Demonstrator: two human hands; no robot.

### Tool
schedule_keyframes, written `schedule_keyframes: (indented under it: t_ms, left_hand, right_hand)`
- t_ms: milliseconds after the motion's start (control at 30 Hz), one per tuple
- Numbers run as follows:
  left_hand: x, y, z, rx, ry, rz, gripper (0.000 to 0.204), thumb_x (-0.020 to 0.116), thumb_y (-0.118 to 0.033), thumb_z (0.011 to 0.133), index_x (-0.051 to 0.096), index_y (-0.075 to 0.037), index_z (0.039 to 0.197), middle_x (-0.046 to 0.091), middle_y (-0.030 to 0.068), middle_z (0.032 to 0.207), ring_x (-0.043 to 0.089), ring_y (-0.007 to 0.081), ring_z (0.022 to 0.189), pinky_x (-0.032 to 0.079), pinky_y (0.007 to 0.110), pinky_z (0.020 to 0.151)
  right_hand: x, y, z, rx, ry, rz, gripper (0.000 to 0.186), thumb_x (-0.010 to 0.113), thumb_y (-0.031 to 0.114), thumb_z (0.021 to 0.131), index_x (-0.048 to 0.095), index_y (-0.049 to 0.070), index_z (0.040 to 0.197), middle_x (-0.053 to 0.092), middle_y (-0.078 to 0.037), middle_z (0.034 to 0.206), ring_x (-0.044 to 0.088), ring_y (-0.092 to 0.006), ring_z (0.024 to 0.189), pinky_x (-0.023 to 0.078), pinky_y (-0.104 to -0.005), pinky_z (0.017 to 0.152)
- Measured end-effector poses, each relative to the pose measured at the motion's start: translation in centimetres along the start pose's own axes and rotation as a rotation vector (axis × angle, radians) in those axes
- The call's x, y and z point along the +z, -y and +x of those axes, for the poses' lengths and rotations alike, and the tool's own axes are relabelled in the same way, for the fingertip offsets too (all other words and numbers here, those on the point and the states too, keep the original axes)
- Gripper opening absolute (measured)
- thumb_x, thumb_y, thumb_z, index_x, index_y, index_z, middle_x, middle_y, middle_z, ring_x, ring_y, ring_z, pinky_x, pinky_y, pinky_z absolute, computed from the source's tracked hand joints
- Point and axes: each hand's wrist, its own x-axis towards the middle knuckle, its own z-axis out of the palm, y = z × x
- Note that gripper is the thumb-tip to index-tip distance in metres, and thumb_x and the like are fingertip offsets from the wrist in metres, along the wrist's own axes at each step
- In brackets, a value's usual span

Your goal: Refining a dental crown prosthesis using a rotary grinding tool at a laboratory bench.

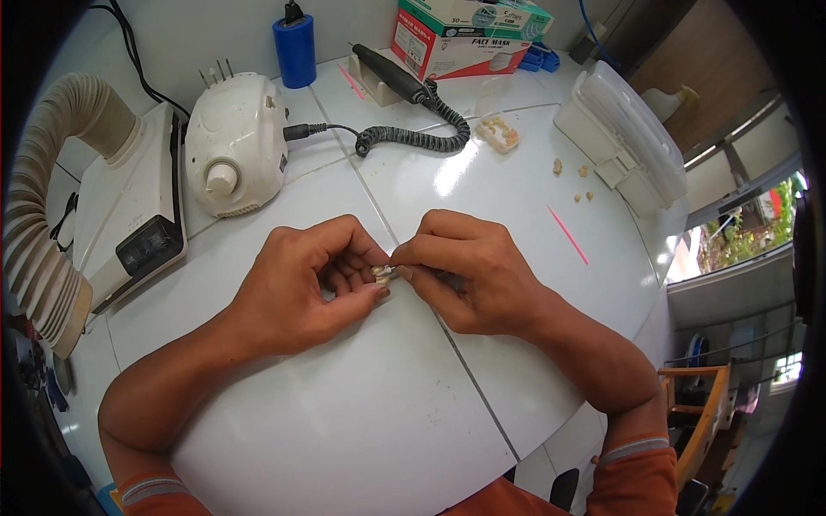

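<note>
My left hand [301, 279] is closed, its thumb and fingertips pinching a small cream-coloured, tooth-like piece [381, 273] above the white tabletop. From the right, my right hand [473, 271] meets it, thumb and forefinger pressed together at the edge of the piece. Something small and thin seems to sit in that right pinch, but the fingers cover most of it. Both forearms come in low over the table. At the far right of my hands lies a yellowish dental arch model [498, 135], with several loose tooth-like bits [557, 166] near it.
On the left stand a ribbed hose [60, 206], a dust-extractor unit [138, 232] and a white control box [237, 146]. A black handpiece [387, 75] rests in its cradle, trailing a coiled cord [422, 142]. Behind are a blue cylinder [295, 52], mask boxes [460, 43] and a lidded plastic case [619, 142].
</note>
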Motion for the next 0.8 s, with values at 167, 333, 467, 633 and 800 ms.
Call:
schedule_keyframes:
  t_ms: [167, 333, 467, 633, 800]
  left_hand:
    - [0.11, -0.01, 0.09, 0.017, -0.007, 0.007, 0.019, 0.08, -0.003, 0.093, 0.072, 0.002, 0.109, 0.077, 0.0047, 0.092, 0.071, 0.0083, 0.083, 0.055, 0.024, 0.072]
    - [0.02, 0.04, -0.09, -0.002, -0.01, 0.003, 0.019, 0.081, -0.003, 0.093, 0.072, 0.002, 0.109, 0.077, 0.0043, 0.092, 0.071, 0.0082, 0.083, 0.055, 0.024, 0.073]
    - [0.04, 0.07, -0.06, -0.003, -0.013, -0.015, 0.019, 0.081, -0.003, 0.093, 0.071, 0.001, 0.109, 0.077, 0.0039, 0.092, 0.071, 0.0081, 0.083, 0.056, 0.024, 0.073]
    - [0.04, -0.02, -0.03, -0.001, -0.013, -0.009, 0.019, 0.081, -0.003, 0.093, 0.071, 0.002, 0.109, 0.077, 0.0037, 0.092, 0.071, 0.008, 0.083, 0.056, 0.024, 0.073]
    - [0.02, 0.14, -0.1, 0.004, -0.009, -0.008, 0.019, 0.08, -0.002, 0.093, 0.071, 0.002, 0.109, 0.076, 0.0037, 0.092, 0.071, 0.008, 0.083, 0.056, 0.023, 0.073]
  right_hand:
    - [-0.05, -0.09, -0.1, 0.004, 0.004, -0.011, 0.012, 0.075, -0.004, 0.086, 0.074, 0.003, 0.095, 0.059, -0.009, 0.083, 0.06, -0.0254, 0.069, 0.048, -0.039, 0.06]
    - [-0.29, 0.19, 0.05, 0.011, -0.018, -0.004, 0.01, 0.074, -0.005, 0.086, 0.073, 0.002, 0.094, 0.059, -0.009, 0.082, 0.059, -0.0255, 0.067, 0.048, -0.0389, 0.06]
    - [-0.54, -0.1, -0.04, 0.033, -0.02, 0.012, 0.012, 0.073, -0.006, 0.085, 0.075, 0.0, 0.095, 0.062, -0.009, 0.082, 0.061, -0.0227, 0.065, 0.048, -0.0366, 0.058]
    - [-0.31, -0.14, 0.0, 0.011, -0.008, -0.015, 0.014, 0.074, -0.007, 0.085, 0.077, -0.001, 0.097, 0.064, -0.008, 0.083, 0.062, -0.0197, 0.064, 0.048, -0.0345, 0.057]
    - [-0.01, -0.11, -0.15, 0.045, -0.001, 0.025, 0.011, 0.074, -0.003, 0.086, 0.074, 0.003, 0.095, 0.058, -0.008, 0.081, 0.06, -0.0256, 0.068, 0.048, -0.0391, 0.06]
